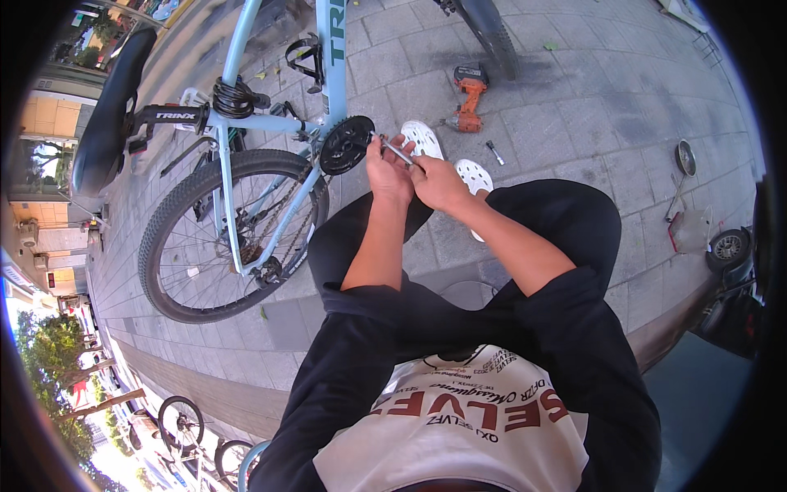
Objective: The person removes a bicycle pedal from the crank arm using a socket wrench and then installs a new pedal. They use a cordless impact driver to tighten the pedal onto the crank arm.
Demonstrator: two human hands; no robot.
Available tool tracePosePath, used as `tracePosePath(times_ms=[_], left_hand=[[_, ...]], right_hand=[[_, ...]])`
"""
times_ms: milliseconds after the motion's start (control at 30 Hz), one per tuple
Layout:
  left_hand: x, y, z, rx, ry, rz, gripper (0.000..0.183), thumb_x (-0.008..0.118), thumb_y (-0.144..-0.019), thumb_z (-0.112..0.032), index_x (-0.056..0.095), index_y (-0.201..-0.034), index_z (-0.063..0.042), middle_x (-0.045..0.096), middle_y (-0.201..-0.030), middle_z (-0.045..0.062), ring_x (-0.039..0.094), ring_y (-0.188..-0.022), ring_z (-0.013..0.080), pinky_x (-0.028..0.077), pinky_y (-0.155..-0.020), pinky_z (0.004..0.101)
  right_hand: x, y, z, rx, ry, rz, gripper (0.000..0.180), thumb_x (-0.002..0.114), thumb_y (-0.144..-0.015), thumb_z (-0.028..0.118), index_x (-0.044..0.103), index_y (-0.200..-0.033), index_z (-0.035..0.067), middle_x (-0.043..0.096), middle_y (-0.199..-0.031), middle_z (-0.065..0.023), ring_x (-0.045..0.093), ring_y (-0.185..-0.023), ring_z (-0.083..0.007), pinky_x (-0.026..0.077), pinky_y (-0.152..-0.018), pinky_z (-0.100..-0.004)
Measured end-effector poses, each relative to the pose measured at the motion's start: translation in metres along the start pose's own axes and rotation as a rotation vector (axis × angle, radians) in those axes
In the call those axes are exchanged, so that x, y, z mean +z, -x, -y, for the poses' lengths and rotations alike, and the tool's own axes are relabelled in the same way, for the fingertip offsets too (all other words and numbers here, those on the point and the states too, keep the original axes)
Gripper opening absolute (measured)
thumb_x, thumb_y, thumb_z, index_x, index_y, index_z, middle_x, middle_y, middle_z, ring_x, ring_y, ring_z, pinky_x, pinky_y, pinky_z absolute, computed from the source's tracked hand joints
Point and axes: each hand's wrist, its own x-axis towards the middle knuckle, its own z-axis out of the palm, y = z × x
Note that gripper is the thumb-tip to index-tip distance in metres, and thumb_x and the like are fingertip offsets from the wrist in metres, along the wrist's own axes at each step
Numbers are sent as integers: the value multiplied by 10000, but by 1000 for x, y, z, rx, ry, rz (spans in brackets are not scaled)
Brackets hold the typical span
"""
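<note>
A slim silver metal hand tool (396, 150) slants between my two hands; its exact kind is hard to tell. My right hand (439, 183) grips its near end. Cupped palm up, my left hand (391, 175) has its thumb and fingers around the far end. Just left of the tool's tip is the black chainring and crank area (347, 145) of a light blue Trinx bicycle (335, 74). I cannot tell whether the tip touches it. The bicycle stands upright, its rear wheel (237, 237) to the left of my knees.
An orange cordless impact driver (470, 101) lies on the grey paving beyond my white clogs (473, 176). Nearby lies a small socket-like metal piece (495, 152). At right are a round metal dish (685, 158), a wrench-like tool (674, 200) and a clear container (688, 230).
</note>
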Motion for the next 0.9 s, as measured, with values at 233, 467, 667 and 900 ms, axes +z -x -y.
tracePosePath(times_ms=[233,467,667,900], left_hand=[[62,58,5,36,-94,505,521,598,-1025,-592,604,-1274,-134,651,-1224,90,596,-1168,256,462,-1019,472],[43,20,66,-229,-362,145,491,644,-1026,-488,583,-1283,-74,665,-1146,75,646,-1021,233,497,-888,421],[0,-42,164,-380,-871,-78,340,752,-973,-372,697,-1088,-57,708,-978,35,677,-833,182,517,-702,346],[6,-120,249,-139,-1650,177,393,749,-904,-412,811,-1070,-61,808,-1002,135,771,-941,342,593,-852,416]], right_hand=[[-122,-4,52,-176,-385,45,248,638,-1042,220,750,-1054,0,753,-887,-67,683,-753,-115,571,-730,-320],[-226,-34,25,-173,-12,-42,382,672,-1008,365,752,-1022,-9,624,-741,1,535,-692,-89,477,-644,-323],[-227,-63,-141,178,-2,-48,403,693,-1003,370,764,-1139,-3,710,-819,-58,609,-750,-123,513,-727,-325],[-168,-69,-321,403,-61,-52,355,705,-1006,325,755,-1127,-4,731,-865,-67,637,-816,-117,525,-763,-325]])
